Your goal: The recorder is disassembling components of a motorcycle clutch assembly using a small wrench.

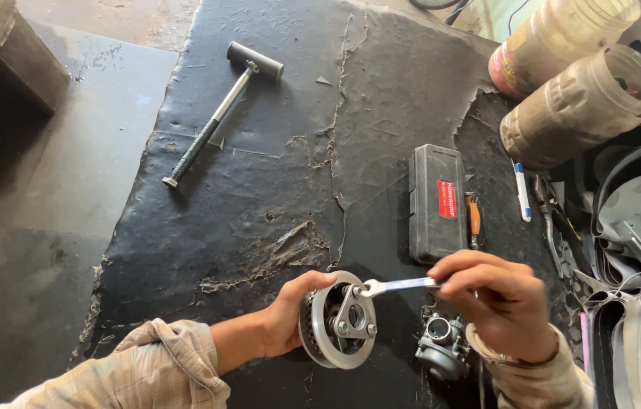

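Round silver metal clutch assembly with a triangular bolted plate (pixel 341 320): held on edge low over the near part of the worktop, plate face toward the camera. Left hand (pixel 290 314): wrapped round the rim from the left, thumb over the top edge, fingers closed behind the disc. Slim silver open-ended spanner (pixel 400 285): lying level, head seated at the upper bolt of the triangular plate. Right hand (pixel 495 299): fingers pressed together, pinching the spanner's far end; slightly blurred. Step in hand, as judged: turning one bolt of the plate; tightening or loosening not discernible. Next move, as judged: firm counter-hold on the rim, spanner head kept square on the bolt, swing kept short to avoid slipping off. Grey metal carburettor body (pixel 440 350): resting on the worktop just below the right hand. Black rectangular plastic tool case with a red label (pixel 437 203): beyond the hands, lid closed. Orange-handled tool (pixel 473 220): just beside the case's right edge. Black-headed hammer with a steel shaft (pixel 218 113): well apart, at far left. Worktop (pixel 260 189): covered in cracked black sheet. Two dusty clear plastic jars (pixel 578 83): lying at far right.
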